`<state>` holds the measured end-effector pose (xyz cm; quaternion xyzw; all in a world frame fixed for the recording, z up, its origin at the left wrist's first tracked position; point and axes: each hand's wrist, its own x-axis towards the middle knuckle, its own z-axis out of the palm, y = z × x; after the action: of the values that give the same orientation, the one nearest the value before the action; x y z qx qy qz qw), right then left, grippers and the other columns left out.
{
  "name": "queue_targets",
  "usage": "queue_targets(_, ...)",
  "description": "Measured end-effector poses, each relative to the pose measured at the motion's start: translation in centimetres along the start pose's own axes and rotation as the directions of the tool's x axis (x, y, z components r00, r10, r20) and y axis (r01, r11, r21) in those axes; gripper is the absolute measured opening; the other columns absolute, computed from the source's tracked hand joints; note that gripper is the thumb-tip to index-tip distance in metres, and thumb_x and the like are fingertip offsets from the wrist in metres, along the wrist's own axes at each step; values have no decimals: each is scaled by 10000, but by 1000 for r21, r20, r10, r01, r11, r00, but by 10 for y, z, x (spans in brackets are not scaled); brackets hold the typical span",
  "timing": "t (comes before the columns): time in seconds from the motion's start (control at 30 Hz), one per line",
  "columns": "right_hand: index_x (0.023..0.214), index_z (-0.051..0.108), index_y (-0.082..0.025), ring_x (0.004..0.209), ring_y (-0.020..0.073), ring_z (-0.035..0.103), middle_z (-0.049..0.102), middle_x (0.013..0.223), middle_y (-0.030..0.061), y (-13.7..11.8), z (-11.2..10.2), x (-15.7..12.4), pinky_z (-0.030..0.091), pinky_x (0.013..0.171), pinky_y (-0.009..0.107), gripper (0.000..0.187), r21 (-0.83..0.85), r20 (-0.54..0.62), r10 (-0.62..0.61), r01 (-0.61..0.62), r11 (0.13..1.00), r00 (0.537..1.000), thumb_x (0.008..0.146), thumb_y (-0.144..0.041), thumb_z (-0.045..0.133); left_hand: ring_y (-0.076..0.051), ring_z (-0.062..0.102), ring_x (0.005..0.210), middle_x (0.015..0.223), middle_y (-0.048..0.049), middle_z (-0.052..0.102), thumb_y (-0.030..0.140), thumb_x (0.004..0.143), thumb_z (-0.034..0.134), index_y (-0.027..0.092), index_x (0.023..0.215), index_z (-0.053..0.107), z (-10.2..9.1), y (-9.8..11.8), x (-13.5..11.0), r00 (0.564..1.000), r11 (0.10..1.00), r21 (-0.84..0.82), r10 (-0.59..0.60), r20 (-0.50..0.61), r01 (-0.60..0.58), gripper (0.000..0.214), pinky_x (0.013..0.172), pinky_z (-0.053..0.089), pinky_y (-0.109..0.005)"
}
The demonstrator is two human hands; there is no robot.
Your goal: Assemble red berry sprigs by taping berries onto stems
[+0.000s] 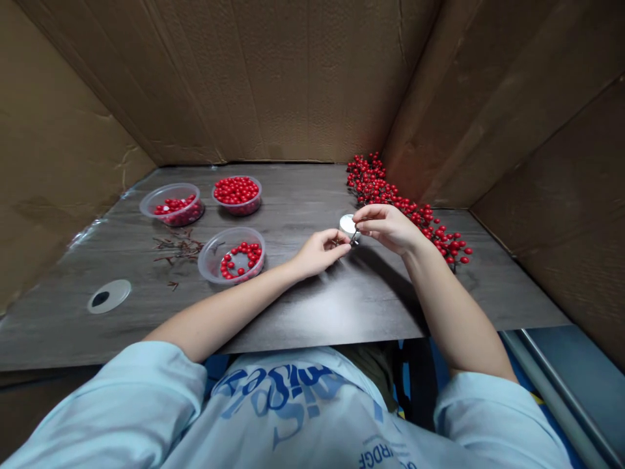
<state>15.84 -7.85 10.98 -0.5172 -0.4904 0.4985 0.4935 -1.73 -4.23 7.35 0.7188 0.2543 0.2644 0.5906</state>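
Observation:
My left hand point(317, 254) and my right hand point(385, 228) meet above the dark wood-grain table point(297, 195), their fingertips pinching a thin dark stem point(344, 241). Just behind those fingers, a round white roll point(347, 225), possibly tape, is partly hidden by my right hand. A bunch of artificial red berries on wiry stems point(385, 192) lies to the right, close to my right wrist. Nearest my left forearm stands a transparent plastic tub point(229, 234) holding some red berries.
Two more transparent tubs of red berries point(170, 190) point(239, 180) stand at the back left. Loose brown stems point(178, 249) lie beside them. A round desk grommet point(109, 296) is set in the table's left side. Cardboard walls point(273, 85) surround the table's back and sides.

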Motion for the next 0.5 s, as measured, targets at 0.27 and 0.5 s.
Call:
queue_targets(0.27,737,661,-153,563,95,523,615,662,11,-18,17,12,408,527,225,184,-198,-153,-152,121,973,976,587,-239,724,-32,402,422,578,65,461,283,745,557,168,768,495,0,-16,-12,989,951,-295,-126,-82,96,133,415,332,-172)
queue_targets(0.5,802,655,-131,650,110,569,649,748,32,-56,95,20,453,605,232,138,-440,79,-457,443,781,886,731,-244,619,-56,446,433,558,45,481,319,720,593,132,756,553,-4,-28,0,975,992,-119,-65,-211,41,194,413,353,-183)
